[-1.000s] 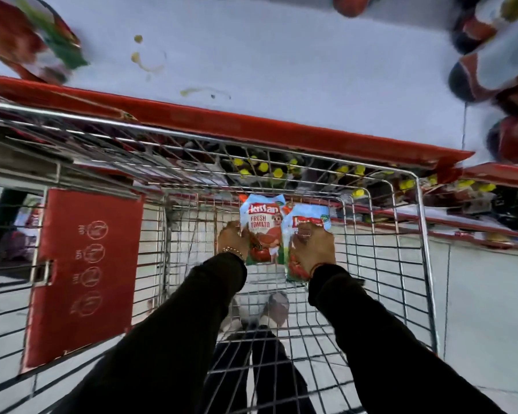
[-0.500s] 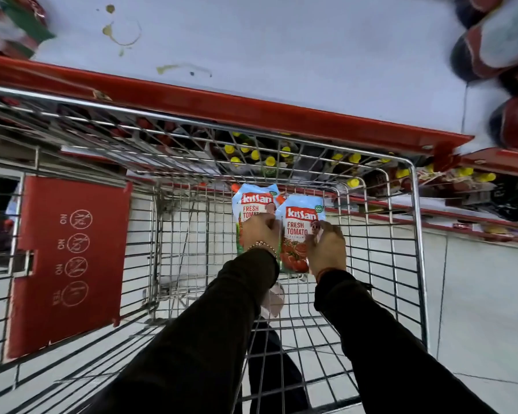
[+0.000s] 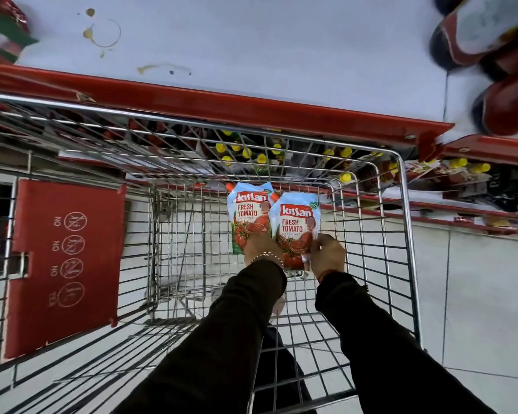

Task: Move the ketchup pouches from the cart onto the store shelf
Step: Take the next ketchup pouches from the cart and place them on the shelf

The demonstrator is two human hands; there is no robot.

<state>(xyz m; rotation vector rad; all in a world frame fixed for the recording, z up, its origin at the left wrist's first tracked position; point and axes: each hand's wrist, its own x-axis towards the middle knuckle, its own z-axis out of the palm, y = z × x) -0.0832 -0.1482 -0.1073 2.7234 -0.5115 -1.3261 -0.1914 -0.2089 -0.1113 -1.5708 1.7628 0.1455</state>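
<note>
Two ketchup pouches were up inside the wire cart (image 3: 405, 234), side by side and upright with the printed fronts facing the camera. The left pouch (image 3: 249, 215) sat a touch higher and further back, and the right pouch (image 3: 297, 227) overlapped its edge a bit, so they were touching. Both read "Kissan Fresh Tomato" in red on a pale blue pack with tomatoes drawn low down.

The left hand (image 3: 262, 249) had its grip closed around the bottom of the left pouch, fingers hidden behind the pack, a beaded bracelet (image 3: 266, 256) at the wrist. The right hand (image 3: 326, 256) was pinching the lower right edge of the right pouch, thumb on the front. Both arms came in from the bottom of the frame in dark sleeves (image 3: 371, 339).

Neither pouch was on the shelf yet; they were held over the cart's basket, near its far end. A red plastic flap (image 3: 63, 264) with crossed-out circle icons hung on the cart's left side.

Just past the cart's front rim ran the red edge of the store shelf (image 3: 251, 106), with a pale, stained shelf board above it. Blurry red packs (image 3: 506, 109) sat at its right end and another blurred pack (image 3: 3, 34) at the left. Lower down behind the wires were bottles with yellow caps (image 3: 245, 152). Tiled floor (image 3: 476, 294) showed on the right.
</note>
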